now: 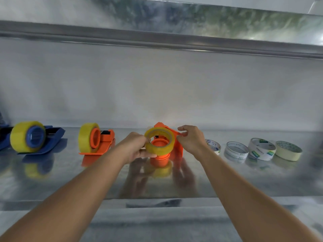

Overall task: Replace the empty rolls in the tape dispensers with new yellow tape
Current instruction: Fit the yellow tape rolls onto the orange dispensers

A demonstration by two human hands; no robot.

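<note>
Left hand (135, 147) gripping yellow tape roll (160, 140), right hand (191, 139) pinching half-hidden orange dispenser (176, 145)

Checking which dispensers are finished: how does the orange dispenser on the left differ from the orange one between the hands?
The left orange dispenser rests on its base, untouched, with a yellow roll seated on its hub. The middle orange dispenser is tipped, hub facing up, steadied by the right hand; the left hand holds its yellow tape roll over the hub. Both are orange.

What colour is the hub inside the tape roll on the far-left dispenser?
Blue, matching its blue dispenser; the hub shows best in the head view.
</note>
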